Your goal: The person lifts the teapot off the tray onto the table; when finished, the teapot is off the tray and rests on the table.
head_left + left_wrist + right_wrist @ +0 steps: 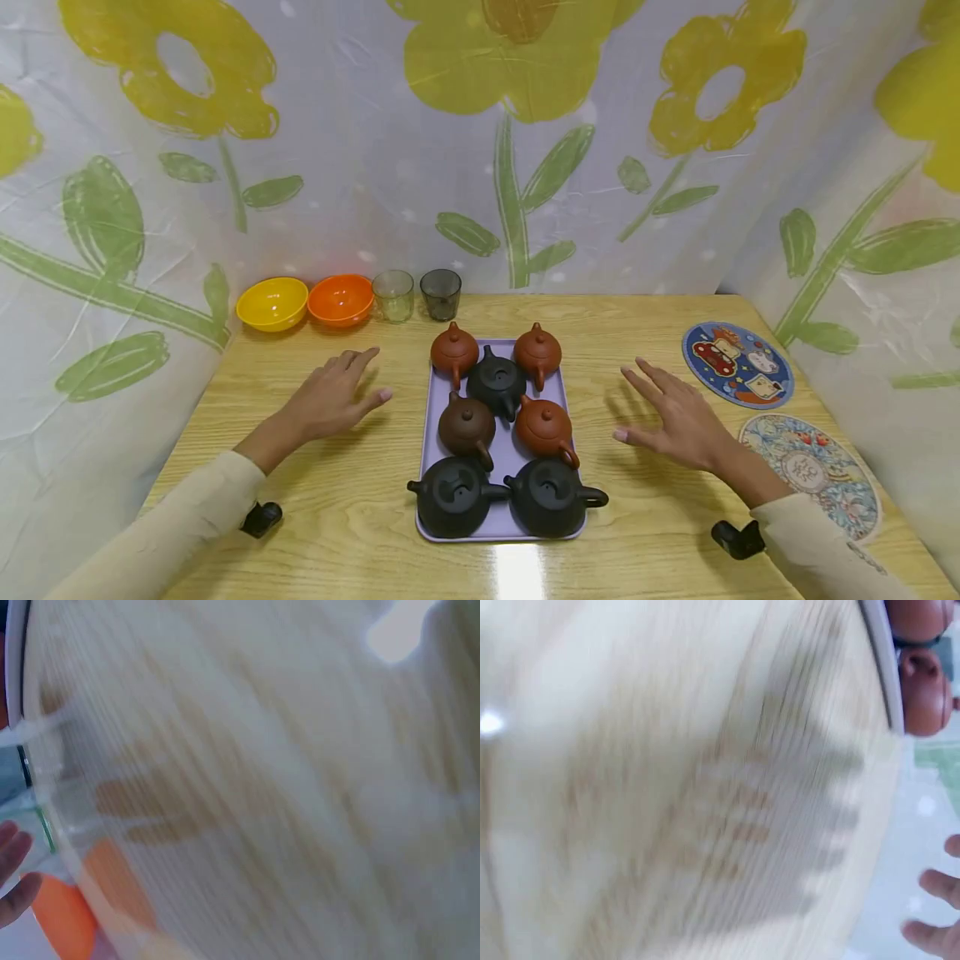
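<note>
Here's the table (337,508), with the tray (505,450) mid-table and two mats (738,367) off to the right. The left hand (332,396) hovers beside the tray's left edge, the right hand (678,421) off the opposite edge, both free, fingers loosely spread. On the tray: three black pots (495,379), three red pots (453,354), one brown pot (465,421). Behind, two bowls (341,300), then two cups (441,296).

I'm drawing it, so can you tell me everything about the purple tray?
The tray is pale purple, rectangular and probably plastic, with rounded corners and a low raised rim. It lies flat on the wood-grained table, between the left hand and the right hand, neither touching it. Seven teapots stand on it.
</note>
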Action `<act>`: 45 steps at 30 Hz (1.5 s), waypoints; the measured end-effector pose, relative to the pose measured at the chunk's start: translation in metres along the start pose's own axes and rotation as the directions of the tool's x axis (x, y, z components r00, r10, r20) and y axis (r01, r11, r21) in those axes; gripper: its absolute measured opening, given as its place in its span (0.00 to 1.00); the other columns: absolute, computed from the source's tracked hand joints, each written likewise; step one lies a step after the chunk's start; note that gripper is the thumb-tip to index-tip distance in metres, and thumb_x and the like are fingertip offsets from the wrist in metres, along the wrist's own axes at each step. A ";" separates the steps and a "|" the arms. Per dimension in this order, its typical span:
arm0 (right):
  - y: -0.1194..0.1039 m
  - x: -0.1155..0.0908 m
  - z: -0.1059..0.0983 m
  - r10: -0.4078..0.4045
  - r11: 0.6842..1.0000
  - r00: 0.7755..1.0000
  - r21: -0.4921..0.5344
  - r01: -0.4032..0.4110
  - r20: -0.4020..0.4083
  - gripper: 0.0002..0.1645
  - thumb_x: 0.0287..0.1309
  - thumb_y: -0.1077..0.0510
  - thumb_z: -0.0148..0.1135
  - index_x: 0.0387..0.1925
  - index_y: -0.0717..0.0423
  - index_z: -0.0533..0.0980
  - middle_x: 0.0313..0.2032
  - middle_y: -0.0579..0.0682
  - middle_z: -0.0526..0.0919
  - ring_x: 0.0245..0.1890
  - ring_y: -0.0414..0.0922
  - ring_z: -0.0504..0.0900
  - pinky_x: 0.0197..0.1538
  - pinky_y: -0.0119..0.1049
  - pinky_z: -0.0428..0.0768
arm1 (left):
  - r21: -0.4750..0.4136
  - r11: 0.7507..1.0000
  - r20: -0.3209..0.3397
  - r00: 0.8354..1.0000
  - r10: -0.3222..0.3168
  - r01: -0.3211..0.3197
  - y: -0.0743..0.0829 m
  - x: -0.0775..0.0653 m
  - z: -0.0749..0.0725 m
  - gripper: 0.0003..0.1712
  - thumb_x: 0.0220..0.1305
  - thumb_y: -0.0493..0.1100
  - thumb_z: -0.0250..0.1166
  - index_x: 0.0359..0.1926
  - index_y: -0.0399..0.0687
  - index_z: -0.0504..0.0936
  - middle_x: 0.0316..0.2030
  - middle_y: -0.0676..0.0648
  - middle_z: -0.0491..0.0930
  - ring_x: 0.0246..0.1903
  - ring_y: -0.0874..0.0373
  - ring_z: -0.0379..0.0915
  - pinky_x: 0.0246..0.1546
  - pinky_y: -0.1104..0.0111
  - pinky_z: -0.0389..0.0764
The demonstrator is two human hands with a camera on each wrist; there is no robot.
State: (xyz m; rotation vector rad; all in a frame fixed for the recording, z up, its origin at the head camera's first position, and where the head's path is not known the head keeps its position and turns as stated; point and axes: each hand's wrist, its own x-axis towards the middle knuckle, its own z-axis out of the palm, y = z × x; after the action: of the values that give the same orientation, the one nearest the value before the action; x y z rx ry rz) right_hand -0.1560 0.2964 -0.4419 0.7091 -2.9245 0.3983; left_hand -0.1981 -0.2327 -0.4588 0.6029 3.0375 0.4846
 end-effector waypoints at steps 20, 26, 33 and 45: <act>-0.062 -0.028 0.022 -0.063 0.694 0.975 0.712 -0.109 0.211 0.18 0.68 0.55 0.63 0.56 0.56 0.77 0.53 0.60 0.80 0.40 0.39 0.83 0.36 0.34 0.84 | -0.709 0.608 0.343 0.928 -0.147 0.358 0.059 0.024 0.027 0.29 0.74 0.42 0.57 0.65 0.26 0.61 0.51 0.31 0.78 0.39 0.52 0.80 0.36 0.61 0.88; -0.072 -0.032 0.032 -0.062 0.681 0.978 0.725 -0.104 0.199 0.10 0.63 0.53 0.68 0.45 0.49 0.79 0.46 0.55 0.81 0.34 0.40 0.83 0.30 0.32 0.82 | -0.722 0.581 0.338 0.924 -0.179 0.376 0.067 0.030 0.034 0.29 0.70 0.39 0.61 0.65 0.29 0.62 0.50 0.34 0.76 0.34 0.56 0.78 0.31 0.64 0.89; -0.074 -0.035 0.038 -0.081 0.660 0.983 0.748 -0.071 0.164 0.05 0.64 0.55 0.67 0.38 0.50 0.79 0.42 0.53 0.81 0.33 0.38 0.80 0.30 0.29 0.80 | -0.746 0.555 0.330 0.928 -0.172 0.368 0.067 0.031 0.041 0.30 0.64 0.29 0.61 0.65 0.29 0.61 0.51 0.32 0.71 0.30 0.54 0.78 0.30 0.62 0.89; -0.076 -0.040 0.038 -0.127 0.545 0.976 0.835 -0.081 0.178 0.02 0.66 0.64 0.63 0.38 0.55 0.80 0.41 0.60 0.78 0.26 0.38 0.83 0.21 0.33 0.83 | -0.757 0.546 0.307 0.933 -0.188 0.359 0.066 0.029 0.048 0.28 0.65 0.30 0.61 0.64 0.31 0.63 0.50 0.34 0.70 0.33 0.54 0.78 0.30 0.61 0.88</act>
State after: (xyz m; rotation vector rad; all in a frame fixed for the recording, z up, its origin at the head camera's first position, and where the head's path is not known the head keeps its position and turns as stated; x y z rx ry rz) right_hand -0.0866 0.2378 -0.4676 0.9024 -2.7507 1.9303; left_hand -0.1977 -0.1498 -0.4831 0.0816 2.2493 1.5391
